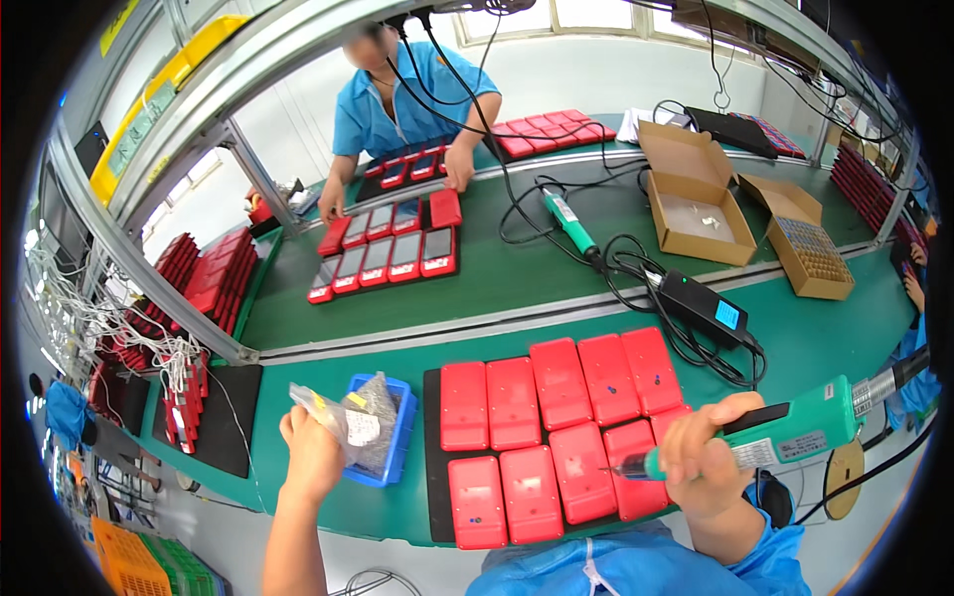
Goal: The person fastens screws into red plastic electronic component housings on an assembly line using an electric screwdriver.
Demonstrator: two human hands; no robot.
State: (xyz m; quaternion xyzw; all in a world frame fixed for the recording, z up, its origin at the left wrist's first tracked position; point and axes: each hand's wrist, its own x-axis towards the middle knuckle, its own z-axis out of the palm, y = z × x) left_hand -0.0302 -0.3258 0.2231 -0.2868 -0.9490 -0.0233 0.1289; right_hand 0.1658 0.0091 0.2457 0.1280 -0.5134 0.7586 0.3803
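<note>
My right hand (pixel 708 457) grips a green electric screwdriver (pixel 795 427), its bit tip resting on a red device back (pixel 581 472) in the front row. Several red device backs lie in two rows on a black mat (pixel 433 447) before me. My left hand (pixel 310 452) reaches into a small blue bin (pixel 396 447) and pinches a clear plastic bag of small parts (pixel 343 417).
A conveyor belt (pixel 497 273) carries more red devices (pixel 383 253) face up. A person in a blue shirt (pixel 407 99) works opposite. A second green screwdriver (pixel 568 221), a black power unit (pixel 704 306), two open cardboard boxes (pixel 696 194) and stacked red devices at left (pixel 214 278) surround the bench.
</note>
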